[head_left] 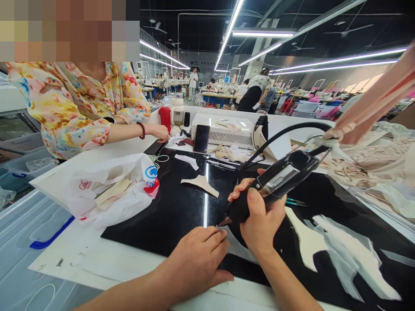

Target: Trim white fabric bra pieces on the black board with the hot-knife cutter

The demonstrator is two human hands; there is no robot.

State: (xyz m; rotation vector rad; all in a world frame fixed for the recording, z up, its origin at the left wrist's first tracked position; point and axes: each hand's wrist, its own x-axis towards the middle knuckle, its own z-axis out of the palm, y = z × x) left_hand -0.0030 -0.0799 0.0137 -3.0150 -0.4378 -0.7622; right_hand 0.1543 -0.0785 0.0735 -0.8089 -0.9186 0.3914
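Snugly, the right grip (262,218) clamps the black tool (280,175), tip (225,221) beside the left grip (197,259), whose hold is unclear.

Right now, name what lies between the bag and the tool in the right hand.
In the head view, a cream piece lies on the black mat between the bag and the tool, bare mat either side.

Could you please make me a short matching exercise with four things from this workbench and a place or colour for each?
Things:
1. Tool
2. Phone
3. Bag
4. Flask

Places and colours:
A. White, with blue and red print
B. Gripped in the right hand
C. Red all over
D. Upright, in front of the vented box

Right pairs: 1-B, 2-D, 3-A, 4-C.
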